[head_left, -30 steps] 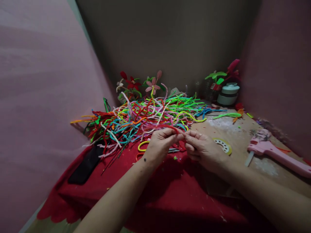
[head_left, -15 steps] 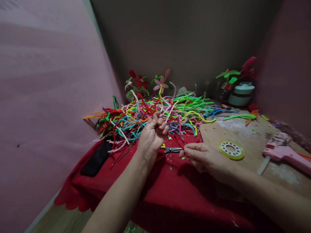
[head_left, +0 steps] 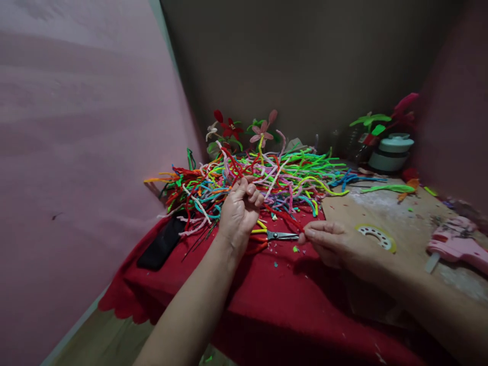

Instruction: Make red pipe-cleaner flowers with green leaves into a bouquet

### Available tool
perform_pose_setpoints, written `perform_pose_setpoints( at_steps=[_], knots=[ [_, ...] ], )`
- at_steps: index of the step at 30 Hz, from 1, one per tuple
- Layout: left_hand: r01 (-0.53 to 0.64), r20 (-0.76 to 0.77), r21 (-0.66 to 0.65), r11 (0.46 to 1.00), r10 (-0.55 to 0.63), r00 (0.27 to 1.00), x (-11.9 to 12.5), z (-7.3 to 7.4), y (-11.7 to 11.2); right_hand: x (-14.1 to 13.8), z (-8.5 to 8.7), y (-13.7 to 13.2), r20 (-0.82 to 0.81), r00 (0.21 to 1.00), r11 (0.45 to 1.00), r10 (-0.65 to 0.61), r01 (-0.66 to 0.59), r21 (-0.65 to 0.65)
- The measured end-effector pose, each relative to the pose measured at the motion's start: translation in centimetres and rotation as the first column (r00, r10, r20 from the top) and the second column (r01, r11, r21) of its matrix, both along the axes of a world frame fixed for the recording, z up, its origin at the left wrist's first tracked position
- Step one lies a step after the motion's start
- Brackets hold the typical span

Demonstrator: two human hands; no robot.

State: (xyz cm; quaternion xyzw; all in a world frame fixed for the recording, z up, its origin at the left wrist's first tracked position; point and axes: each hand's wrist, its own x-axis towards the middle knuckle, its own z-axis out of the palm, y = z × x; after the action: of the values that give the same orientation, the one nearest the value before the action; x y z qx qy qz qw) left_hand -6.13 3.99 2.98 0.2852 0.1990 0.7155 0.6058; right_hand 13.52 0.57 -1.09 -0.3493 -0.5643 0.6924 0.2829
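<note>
My left hand [head_left: 240,211] is closed in a fist on a red pipe cleaner [head_left: 282,216] at the near edge of a big tangled pile of pipe cleaners [head_left: 259,175] in many colours. My right hand [head_left: 333,244] pinches the other end of that red pipe cleaner just above the red cloth [head_left: 282,300]. The strand runs taut between both hands. Scissors [head_left: 276,235] with yellow handles lie on the cloth between the hands.
A yellow-rimmed tape roll [head_left: 375,236] and a pink glue gun [head_left: 457,246] lie on the brown board at the right. Finished pipe-cleaner flowers [head_left: 244,129] stand behind the pile, a pale green jar [head_left: 392,152] at back right. A black flat object [head_left: 162,246] lies left.
The hands, together one second ago, have drawn apart: the left went up to the pile, the right stayed low, stretching the red pipe cleaner. The view shifted left.
</note>
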Motion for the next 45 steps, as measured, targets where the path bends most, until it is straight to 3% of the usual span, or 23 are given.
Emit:
perform_pose_setpoints(
  at_steps=[3,5,11,14,21,27,36,45],
  knots=[
    [0.104,0.057,-0.057,0.993,-0.101,0.993,0.9,-0.4,-0.4,0.1,0.5,-0.3,0.010,0.990,0.990,0.142,-0.142,-0.014],
    [0.189,0.070,-0.100,0.977,-0.183,0.981,1.9,-0.6,-0.9,0.0,0.8,-0.5,-0.058,0.986,0.987,0.154,-0.157,-0.034],
    [0.302,0.074,-0.194,0.933,-0.293,0.953,4.1,-1.1,-2.0,-0.7,1.0,-0.6,-0.142,0.985,0.994,-0.094,0.085,-0.066],
    [0.329,0.069,-0.203,0.922,-0.321,0.944,4.4,-1.4,-2.1,-0.9,0.8,-0.4,-0.136,0.979,0.985,-0.150,0.136,-0.110],
    [0.200,-0.076,-0.277,0.940,-0.229,0.970,4.1,-1.6,-2.0,-1.0,0.7,-0.9,-0.187,0.974,0.968,-0.125,0.079,-0.240],
    [0.119,-0.210,-0.334,0.935,-0.197,0.958,3.6,-1.5,-1.6,-1.0,0.8,-1.2,-0.223,0.964,0.966,-0.146,0.090,-0.243],
    [0.127,-0.224,-0.305,0.944,-0.201,0.954,3.2,-2.0,-1.4,-0.8,0.5,-0.8,-0.277,0.950,0.974,-0.144,0.087,-0.208],
    [0.055,-0.241,-0.310,0.949,-0.134,0.961,3.4,-1.5,-1.5,-0.8,0.7,-1.1,-0.302,0.941,0.973,-0.151,0.088,-0.213]
  ],
)
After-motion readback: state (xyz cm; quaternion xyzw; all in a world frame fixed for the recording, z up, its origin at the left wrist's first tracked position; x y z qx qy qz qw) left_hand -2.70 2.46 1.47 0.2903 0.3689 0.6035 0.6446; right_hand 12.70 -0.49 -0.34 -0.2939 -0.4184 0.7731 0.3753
